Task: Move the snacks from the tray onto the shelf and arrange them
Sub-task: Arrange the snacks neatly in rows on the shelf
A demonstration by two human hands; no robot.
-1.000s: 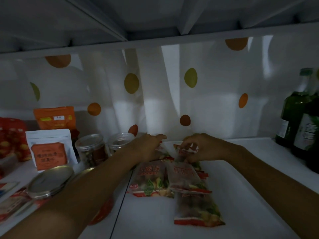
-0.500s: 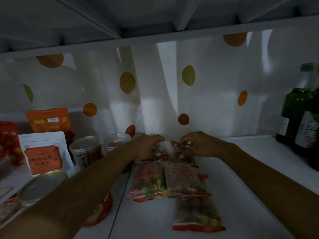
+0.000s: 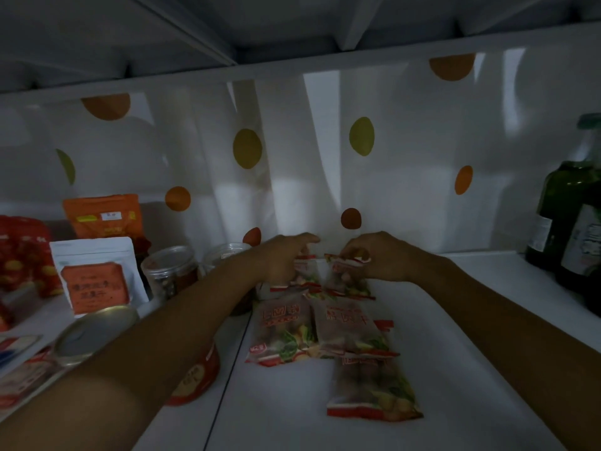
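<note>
Several clear snack packets with red edges lie on the white shelf (image 3: 455, 320). Two lie side by side in the middle, the left packet (image 3: 281, 330) and the right packet (image 3: 349, 327), and a third packet (image 3: 370, 388) lies nearer me. At the back, my left hand (image 3: 283, 258) pinches the top of a back-left packet (image 3: 305, 278). My right hand (image 3: 377, 255) pinches the top of a back-right packet (image 3: 346, 281). Both back packets stand tilted up against the curtain side. No tray is in view.
A dotted white curtain (image 3: 325, 157) closes the back. Left of my arm stand plastic jars (image 3: 169, 275), a white pouch (image 3: 94, 275), an orange pouch (image 3: 102, 216), red bags (image 3: 22, 255) and tins (image 3: 97, 333). Green bottles (image 3: 566, 222) stand at the right. A shelf board is overhead.
Both hands have stayed at the back packets, shifting slightly and lifting their top edges. The camera view has drifted a little.
</note>
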